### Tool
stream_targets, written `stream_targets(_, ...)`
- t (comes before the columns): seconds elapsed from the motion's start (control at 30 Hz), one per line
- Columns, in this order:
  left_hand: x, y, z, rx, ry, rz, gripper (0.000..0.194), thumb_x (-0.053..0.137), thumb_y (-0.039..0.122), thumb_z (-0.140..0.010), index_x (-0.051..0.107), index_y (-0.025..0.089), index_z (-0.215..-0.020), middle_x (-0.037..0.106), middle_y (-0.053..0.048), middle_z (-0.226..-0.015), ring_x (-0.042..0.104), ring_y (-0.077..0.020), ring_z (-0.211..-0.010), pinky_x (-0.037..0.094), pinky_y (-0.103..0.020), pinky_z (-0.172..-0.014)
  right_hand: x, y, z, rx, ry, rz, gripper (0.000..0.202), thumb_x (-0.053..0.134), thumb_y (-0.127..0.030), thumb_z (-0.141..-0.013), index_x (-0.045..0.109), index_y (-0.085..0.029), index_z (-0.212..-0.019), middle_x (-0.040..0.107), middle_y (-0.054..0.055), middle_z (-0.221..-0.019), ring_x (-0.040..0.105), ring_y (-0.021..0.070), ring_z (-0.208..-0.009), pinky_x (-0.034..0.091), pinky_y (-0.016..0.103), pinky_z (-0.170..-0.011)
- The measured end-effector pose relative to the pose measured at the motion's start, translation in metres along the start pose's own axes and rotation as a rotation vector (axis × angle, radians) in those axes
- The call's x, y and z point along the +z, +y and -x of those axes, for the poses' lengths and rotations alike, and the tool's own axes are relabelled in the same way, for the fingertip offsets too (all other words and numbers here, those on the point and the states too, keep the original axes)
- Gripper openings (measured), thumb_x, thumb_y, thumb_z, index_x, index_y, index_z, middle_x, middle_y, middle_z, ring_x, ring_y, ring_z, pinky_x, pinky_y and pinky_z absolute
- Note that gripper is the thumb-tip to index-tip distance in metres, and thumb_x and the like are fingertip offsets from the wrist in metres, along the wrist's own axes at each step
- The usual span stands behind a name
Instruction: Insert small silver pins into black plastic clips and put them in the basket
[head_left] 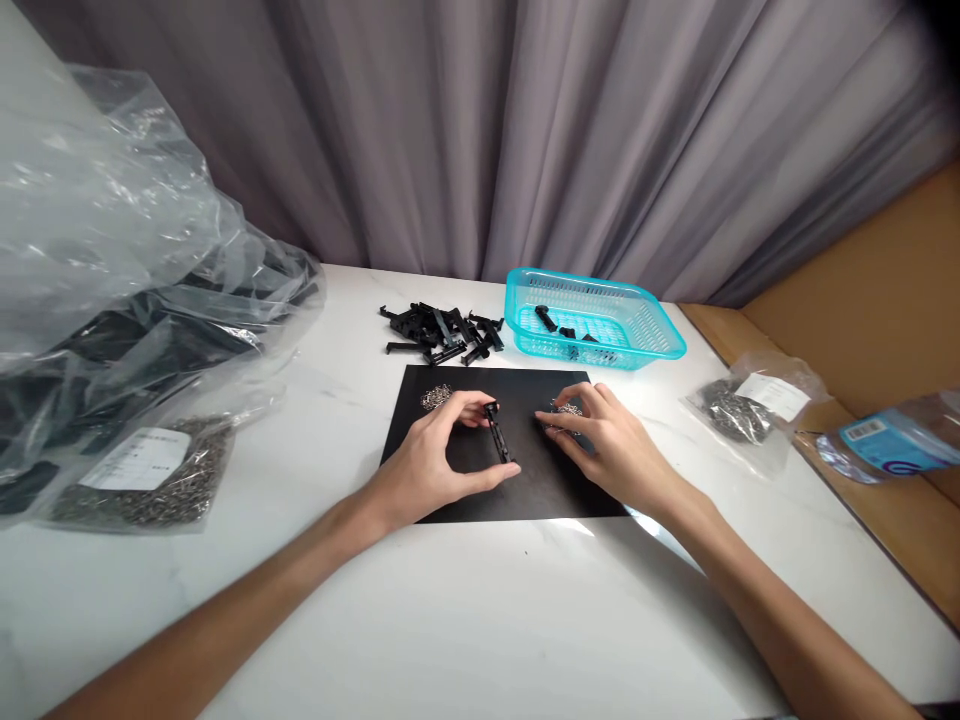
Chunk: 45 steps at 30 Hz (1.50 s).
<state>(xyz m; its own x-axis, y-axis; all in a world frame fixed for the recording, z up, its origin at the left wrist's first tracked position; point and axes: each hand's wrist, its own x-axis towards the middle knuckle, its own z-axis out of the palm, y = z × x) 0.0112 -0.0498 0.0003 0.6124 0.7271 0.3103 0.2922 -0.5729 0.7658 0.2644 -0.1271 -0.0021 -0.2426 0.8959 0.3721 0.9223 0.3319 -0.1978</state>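
In the head view, the left hand (424, 468) grips a slim black part (498, 436) between thumb and fingers, above the middle of the black mat (544, 490). The right hand (616, 440) bends its fingers over the small metal pieces (568, 409); whether they pinch one, I cannot tell. The step looks like picking out a piece, which calls for a fine pinch. The part's long axis runs from far, slightly left, to near, slightly right.

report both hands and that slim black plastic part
Left hand holding slim black plastic part. Right hand at small shiny metal pieces, grip unclear. Neither hand visibly obstructed.
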Motion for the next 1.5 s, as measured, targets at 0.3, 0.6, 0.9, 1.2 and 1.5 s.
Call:
stream_targets(0.3,-0.02,-0.013,-0.019,-0.114,0.346,0.177,0.051,0.069,0.048,-0.091,0.058,0.023,-0.133,0.067,-0.008,-0.13,0.063,-0.0253,-0.12,0.052,-0.038,-0.101,0.024,-0.042,-0.015,-0.05,-0.073,-0.037,0.047,0.044,-0.04,-0.108,0.054,-0.02,-0.149,0.06,0.017,-0.124,0.061,0.0309,-0.108,0.058,0.05,-0.091)
stream_targets(0.6,-0.014,-0.01,-0.015,-0.09,0.321,0.089,0.05,0.073,0.041,-0.089,0.056,0.024,-0.133,0.065,-0.007,-0.127,0.062,-0.0237,-0.117,0.05,-0.038,-0.1,0.041,-0.06,-0.032,-0.115,-0.063,-0.075,0.041,0.047,-0.037,-0.107,0.059,-0.021,-0.143,0.057,0.016,-0.133,0.059,0.0289,-0.11,0.056,0.046,-0.093)
stream_targets(0.9,-0.009,-0.012,-0.012,-0.02,0.248,-0.041,0.055,0.079,0.037,-0.083,0.056,0.025,-0.132,0.068,-0.005,-0.125,0.066,-0.0216,-0.106,0.056,-0.039,-0.098,0.038,-0.048,-0.022,0.04,0.152,-0.363,0.014,0.056,-0.018,-0.103,0.069,-0.021,-0.101,0.069,0.005,-0.097,0.064,0.0185,-0.082,0.051,0.031,-0.072)
stream_targets(1.2,-0.009,-0.016,-0.007,0.014,0.032,-0.018,0.063,0.081,0.043,-0.082,0.052,0.026,-0.135,0.066,-0.006,-0.123,0.069,-0.0244,-0.112,0.059,-0.045,-0.102,0.032,-0.039,-0.025,0.13,0.175,-0.669,0.011,0.07,-0.019,-0.095,0.08,-0.025,-0.096,0.071,0.004,-0.094,0.061,0.02,-0.086,0.047,0.032,-0.074)
stream_targets(1.5,0.0,-0.01,-0.006,0.024,-0.045,0.338,0.065,0.084,0.028,-0.079,0.05,0.028,-0.134,0.064,-0.007,-0.13,0.071,-0.0238,-0.114,0.063,-0.041,-0.098,0.022,-0.038,-0.023,0.308,0.164,-0.874,0.015,0.075,-0.038,-0.091,0.077,-0.023,-0.094,0.069,0.001,-0.083,0.045,0.0147,-0.066,0.037,0.03,-0.062)
